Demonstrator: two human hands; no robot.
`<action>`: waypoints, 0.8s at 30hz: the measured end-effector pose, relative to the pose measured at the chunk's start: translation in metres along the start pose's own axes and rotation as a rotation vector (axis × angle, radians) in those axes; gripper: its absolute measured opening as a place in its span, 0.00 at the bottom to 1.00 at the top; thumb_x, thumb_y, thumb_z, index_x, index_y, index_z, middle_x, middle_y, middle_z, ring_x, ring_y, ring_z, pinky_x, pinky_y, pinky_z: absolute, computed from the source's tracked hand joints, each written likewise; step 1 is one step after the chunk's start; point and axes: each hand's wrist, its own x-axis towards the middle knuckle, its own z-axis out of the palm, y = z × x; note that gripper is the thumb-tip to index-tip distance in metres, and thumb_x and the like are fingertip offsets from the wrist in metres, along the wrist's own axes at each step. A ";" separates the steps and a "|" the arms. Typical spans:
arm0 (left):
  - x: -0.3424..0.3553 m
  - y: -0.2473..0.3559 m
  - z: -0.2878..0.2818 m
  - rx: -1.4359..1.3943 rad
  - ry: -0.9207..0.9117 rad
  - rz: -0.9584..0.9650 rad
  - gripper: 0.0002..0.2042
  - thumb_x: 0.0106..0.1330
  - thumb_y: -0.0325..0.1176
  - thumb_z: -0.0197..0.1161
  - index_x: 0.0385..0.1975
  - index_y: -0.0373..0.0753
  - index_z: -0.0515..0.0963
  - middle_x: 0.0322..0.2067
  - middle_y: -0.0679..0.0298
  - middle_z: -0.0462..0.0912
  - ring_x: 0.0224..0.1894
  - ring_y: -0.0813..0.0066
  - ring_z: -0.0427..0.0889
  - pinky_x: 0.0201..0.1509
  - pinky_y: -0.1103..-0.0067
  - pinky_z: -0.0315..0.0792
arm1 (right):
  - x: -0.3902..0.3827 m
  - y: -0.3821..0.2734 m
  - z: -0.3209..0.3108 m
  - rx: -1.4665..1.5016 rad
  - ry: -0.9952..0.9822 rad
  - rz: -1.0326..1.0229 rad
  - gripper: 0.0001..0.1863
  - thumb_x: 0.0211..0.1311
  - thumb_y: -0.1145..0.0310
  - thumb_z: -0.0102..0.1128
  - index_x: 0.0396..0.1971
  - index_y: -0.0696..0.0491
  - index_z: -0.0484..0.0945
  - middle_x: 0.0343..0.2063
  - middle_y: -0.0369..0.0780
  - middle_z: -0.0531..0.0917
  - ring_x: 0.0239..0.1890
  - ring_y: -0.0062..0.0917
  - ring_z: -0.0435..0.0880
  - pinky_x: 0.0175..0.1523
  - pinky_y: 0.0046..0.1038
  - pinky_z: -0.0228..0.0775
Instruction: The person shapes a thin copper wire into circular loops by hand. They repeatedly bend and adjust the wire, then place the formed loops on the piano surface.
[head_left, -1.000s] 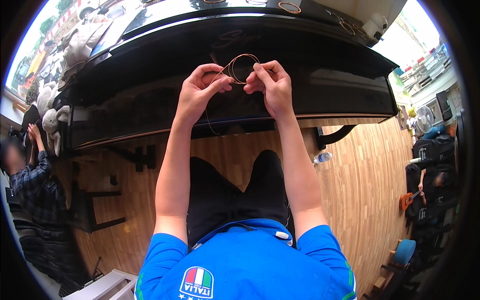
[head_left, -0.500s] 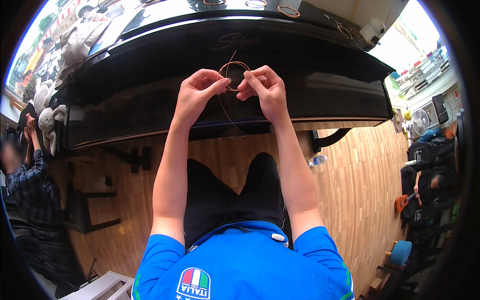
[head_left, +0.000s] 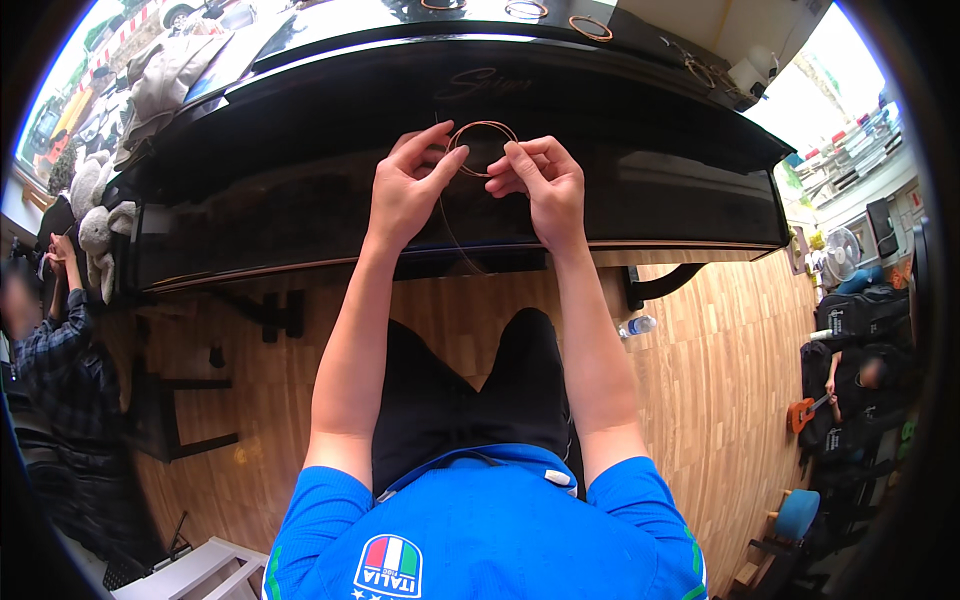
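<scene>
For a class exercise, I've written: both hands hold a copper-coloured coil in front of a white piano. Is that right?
Not quite: the head view shows the piano is black. The left hand and right hand do both hold the coil.

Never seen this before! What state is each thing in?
Coppery wire coil: looped, with a loose end hanging
Left hand: at the coil, grip unclear
Right hand: pinching the coil
Black piano: no keys showing
Other wire coils: lying on the piano's top
Bottle: on the floor
Small orange guitar: held by another person
Fan: running or not, unclear
</scene>
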 end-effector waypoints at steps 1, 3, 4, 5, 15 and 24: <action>0.000 0.001 -0.002 -0.052 -0.028 -0.027 0.21 0.67 0.30 0.68 0.59 0.35 0.77 0.42 0.62 0.84 0.40 0.82 0.83 0.42 0.84 0.76 | 0.000 0.001 -0.001 0.007 0.024 0.005 0.07 0.72 0.69 0.61 0.36 0.57 0.78 0.28 0.45 0.87 0.28 0.29 0.89 0.33 0.26 0.84; -0.002 0.005 -0.005 -0.160 -0.078 -0.059 0.25 0.69 0.31 0.67 0.65 0.34 0.71 0.44 0.58 0.85 0.42 0.78 0.85 0.45 0.82 0.77 | 0.001 0.002 -0.002 0.028 0.057 0.012 0.08 0.71 0.68 0.61 0.35 0.57 0.78 0.28 0.45 0.87 0.27 0.29 0.89 0.33 0.26 0.84; -0.002 0.006 -0.007 -0.217 -0.100 -0.064 0.28 0.69 0.31 0.66 0.67 0.34 0.67 0.44 0.56 0.85 0.43 0.76 0.85 0.46 0.80 0.77 | 0.001 0.003 -0.003 0.038 0.074 0.017 0.08 0.71 0.67 0.61 0.35 0.57 0.78 0.27 0.45 0.87 0.27 0.29 0.89 0.33 0.26 0.84; -0.002 0.007 -0.008 -0.273 -0.123 -0.069 0.30 0.70 0.31 0.65 0.70 0.34 0.63 0.45 0.54 0.86 0.44 0.74 0.86 0.47 0.79 0.77 | 0.002 0.003 -0.004 0.044 0.082 0.023 0.09 0.71 0.67 0.61 0.35 0.57 0.78 0.27 0.45 0.87 0.27 0.29 0.89 0.33 0.26 0.84; -0.001 0.000 -0.016 -0.393 -0.194 -0.139 0.21 0.75 0.34 0.58 0.62 0.29 0.67 0.47 0.48 0.85 0.47 0.64 0.87 0.54 0.73 0.80 | 0.003 0.001 -0.005 0.089 0.098 0.054 0.09 0.71 0.67 0.62 0.35 0.57 0.78 0.27 0.44 0.87 0.26 0.28 0.88 0.33 0.27 0.84; -0.002 0.003 -0.016 -0.385 -0.244 -0.098 0.11 0.74 0.32 0.59 0.48 0.32 0.81 0.46 0.52 0.86 0.47 0.66 0.87 0.53 0.73 0.81 | 0.002 0.000 -0.004 0.052 0.041 0.069 0.06 0.70 0.69 0.62 0.35 0.56 0.78 0.26 0.42 0.86 0.24 0.24 0.87 0.31 0.24 0.82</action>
